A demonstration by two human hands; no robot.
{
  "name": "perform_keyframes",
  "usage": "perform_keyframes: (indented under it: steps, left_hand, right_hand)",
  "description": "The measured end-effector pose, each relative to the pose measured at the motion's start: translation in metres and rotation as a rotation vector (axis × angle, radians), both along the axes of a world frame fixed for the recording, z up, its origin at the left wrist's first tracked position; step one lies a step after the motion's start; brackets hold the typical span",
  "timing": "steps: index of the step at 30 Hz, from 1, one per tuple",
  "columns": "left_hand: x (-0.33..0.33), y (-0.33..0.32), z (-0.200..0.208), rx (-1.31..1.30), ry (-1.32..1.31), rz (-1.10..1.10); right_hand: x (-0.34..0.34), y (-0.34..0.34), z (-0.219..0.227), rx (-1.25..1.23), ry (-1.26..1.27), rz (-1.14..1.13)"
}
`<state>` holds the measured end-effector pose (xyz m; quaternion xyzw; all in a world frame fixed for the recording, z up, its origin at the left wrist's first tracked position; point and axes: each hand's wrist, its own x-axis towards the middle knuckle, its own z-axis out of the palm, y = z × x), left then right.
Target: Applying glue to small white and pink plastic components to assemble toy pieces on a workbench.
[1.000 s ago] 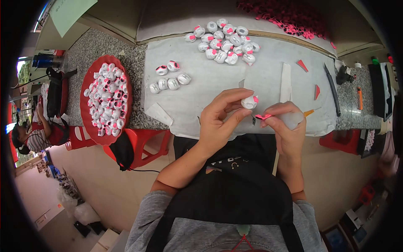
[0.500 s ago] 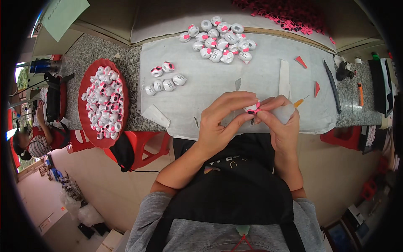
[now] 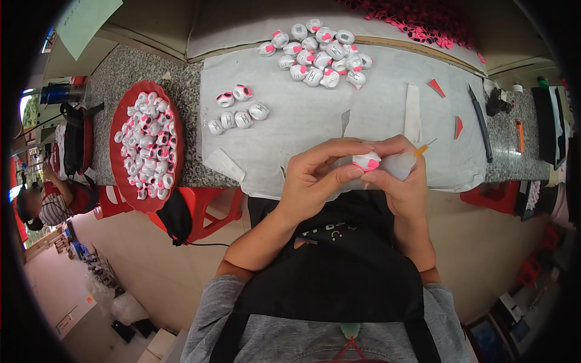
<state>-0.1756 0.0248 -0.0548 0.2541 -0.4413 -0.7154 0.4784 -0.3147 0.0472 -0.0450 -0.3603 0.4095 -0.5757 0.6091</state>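
Between the fingertips of my left hand (image 3: pixel 311 181) and my right hand (image 3: pixel 399 184) is a small white figurine head (image 3: pixel 365 161) with a pink bow. My left thumb and fingers pinch it, and my right thumb presses against its lower side. In my right palm I also keep a translucent squeeze bottle (image 3: pixel 399 164) with an orange needle tip (image 3: pixel 420 150) pointing up and right. Several similar heads (image 3: pixel 239 118) stand in a small group on the white work sheet (image 3: pixel 302 127), left of my hands. A larger cluster of them (image 3: pixel 321 54) lies at the back.
A red scalloped tray (image 3: pixel 117 163) heaped with white and pink heads stands at left. Pink pieces (image 3: pixel 417 30) are piled at the back right. Red scraps (image 3: pixel 436 88), a white strip (image 3: pixel 412 112) and a black pen-like tool (image 3: pixel 479 124) lie right. Another person (image 3: pixel 51 199) sits far left.
The figurine head has been turned in my fingers, so its white side and pink bow now show instead of the dark opening. Both hands stay close together.
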Motion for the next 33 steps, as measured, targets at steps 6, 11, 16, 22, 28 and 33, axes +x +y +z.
perform_keyframes:
  steps: [6,11,16,22,28,33]
  left_hand:
    - [0.001,-0.001,-0.005,-0.047,0.035,-0.049]
    - [0.000,-0.001,0.001,0.066,0.036,-0.089]
    - [-0.001,0.002,0.003,0.059,-0.011,-0.040]
    - [-0.001,0.006,0.002,0.080,0.012,0.001]
    - [-0.004,0.008,0.001,0.027,0.048,0.028]
    - [-0.004,0.008,-0.003,-0.061,-0.041,0.099]
  right_hand:
    - [0.000,0.003,-0.002,-0.018,-0.042,0.014]
    - [-0.001,0.003,-0.003,0.014,-0.042,-0.004]
    - [-0.001,0.001,0.000,0.029,-0.008,0.021]
    - [0.001,0.004,0.000,-0.005,0.078,0.007]
    - [0.003,0.004,0.000,0.002,0.041,-0.007]
    - [0.007,0.005,-0.006,0.004,-0.093,-0.029]
